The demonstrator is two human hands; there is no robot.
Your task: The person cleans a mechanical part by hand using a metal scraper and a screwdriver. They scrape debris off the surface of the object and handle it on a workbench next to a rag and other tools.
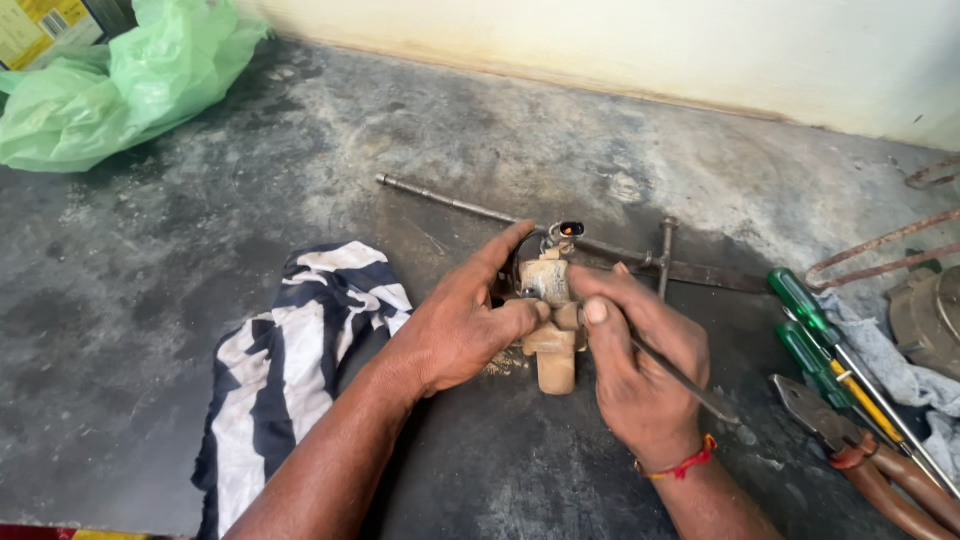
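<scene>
Far left I see a green bag (pixel 110 80) on the slab (pixel 200 300), then a striped cloth (pixel 290 370) beside my left forearm. My left hand (pixel 460 325) wraps the rusty part (pixel 552 335) at mid-slab, thumb pressed against its side, fingers curled behind it. The part's long axis runs away from me, its connector end pointing toward the wall. My right hand (pixel 640 370) pinches it from the right, thumb on top, with a thin tool (pixel 690 385) under the fingers. A rod (pixel 450 203) lies behind; screwdrivers (pixel 820 345) and pliers (pixel 860 460) lie at right
</scene>
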